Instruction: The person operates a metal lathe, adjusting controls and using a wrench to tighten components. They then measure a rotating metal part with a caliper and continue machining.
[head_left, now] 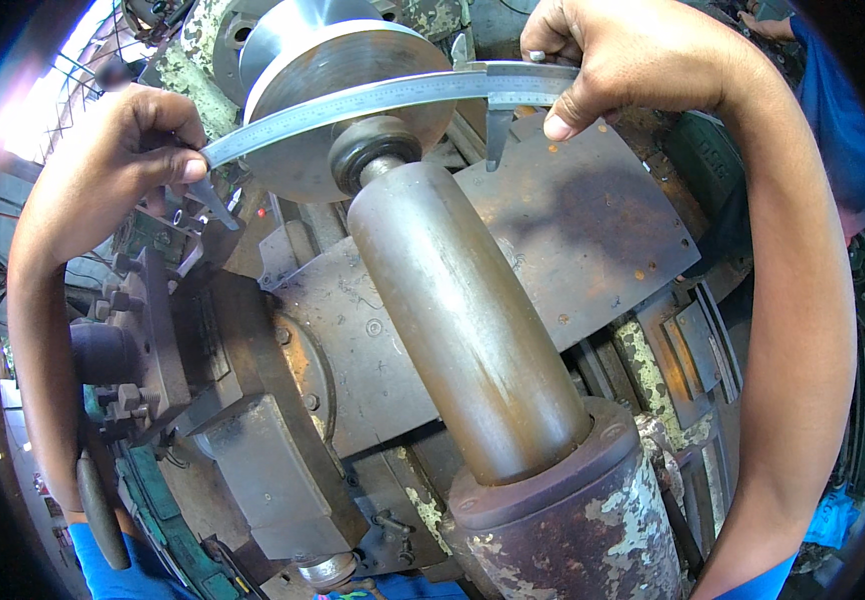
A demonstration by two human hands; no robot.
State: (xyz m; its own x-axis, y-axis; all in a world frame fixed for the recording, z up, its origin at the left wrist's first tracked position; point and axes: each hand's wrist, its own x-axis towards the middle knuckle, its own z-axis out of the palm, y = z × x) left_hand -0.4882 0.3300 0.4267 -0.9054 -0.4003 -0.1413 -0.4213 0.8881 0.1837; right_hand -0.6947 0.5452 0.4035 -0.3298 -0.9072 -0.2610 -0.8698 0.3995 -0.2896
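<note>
A long steel vernier caliper [353, 103] spans the view, its scale bar crossing in front of a shiny round metal workpiece [303, 165] on a lathe. My left hand [143, 150] pinches the caliper's left end, near its fixed jaw. Fingers and thumb of my right hand [608, 65] close round its right end, beside the sliding jaw [498, 135], which points down. Whether the jaws touch the workpiece cannot be made out. Below the bar, a dark live centre [375, 150] meets the workpiece, carried by the thick steel tailstock quill [468, 320].
The tool post [168, 330] with several square-headed bolts stands at the left, under my left forearm. The paint-chipped tailstock body [573, 520] is nearest me. A flat, rust-spotted plate [603, 220] lies right of the quill. At the far right is another person's blue clothing [838, 120].
</note>
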